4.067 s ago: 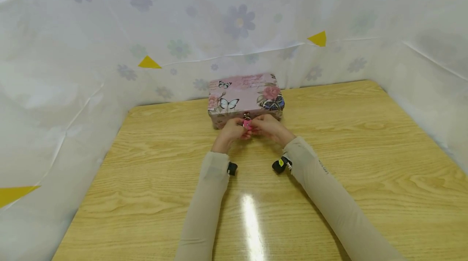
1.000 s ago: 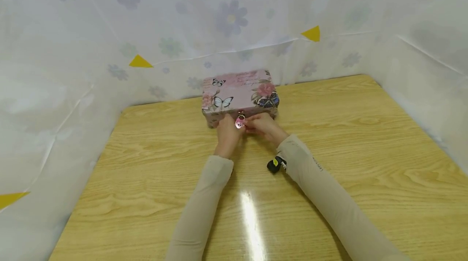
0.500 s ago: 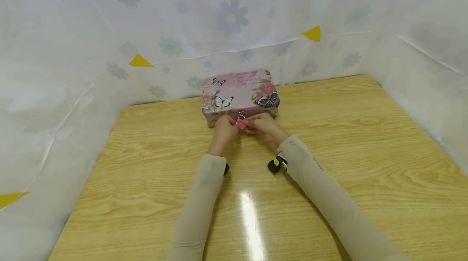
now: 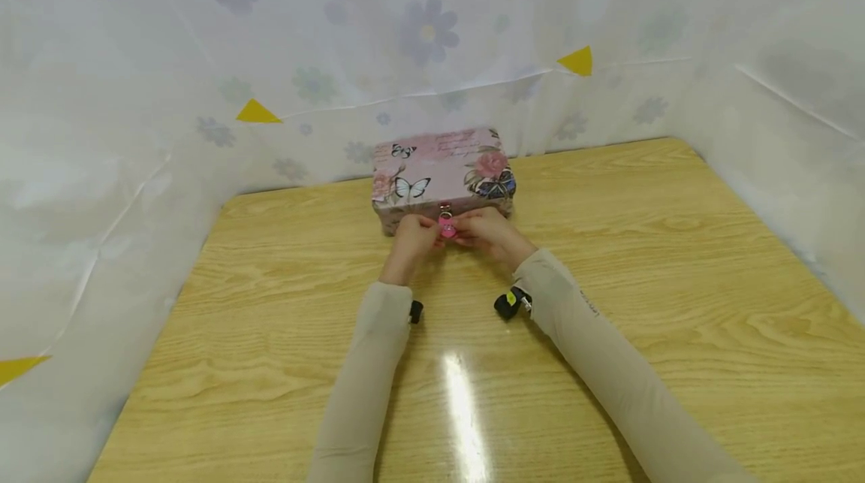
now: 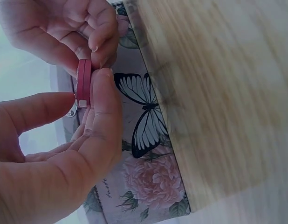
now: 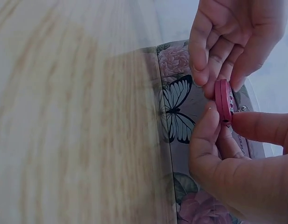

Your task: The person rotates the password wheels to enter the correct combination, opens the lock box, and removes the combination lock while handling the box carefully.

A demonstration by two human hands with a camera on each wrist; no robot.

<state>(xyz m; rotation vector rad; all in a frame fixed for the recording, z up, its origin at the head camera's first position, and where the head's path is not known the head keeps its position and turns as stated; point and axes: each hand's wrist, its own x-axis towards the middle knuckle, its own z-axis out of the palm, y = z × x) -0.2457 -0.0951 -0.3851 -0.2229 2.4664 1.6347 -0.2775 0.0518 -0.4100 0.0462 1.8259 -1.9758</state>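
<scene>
A pink combination padlock hangs by its metal shackle at the front clasp of a pink box printed with butterflies and roses. The box's lid is down. My left hand pinches the padlock from the left, thumb against one face and fingers behind it in the left wrist view. From the other side, my right hand holds it between thumb and fingers. Number dials show along the padlock's face in the right wrist view. Whether the shackle is locked, I cannot tell.
The box stands near the back of a wood-grain table. A pale flowered curtain rises behind it and along both sides, with yellow tape pieces on it. A black wrist camera hangs under the right sleeve.
My left hand has shifted left and turned, from over the padlock's left edge to pinching its side. The padlock's face has tilted slightly. The right hand keeps its grip; the box stays put.
</scene>
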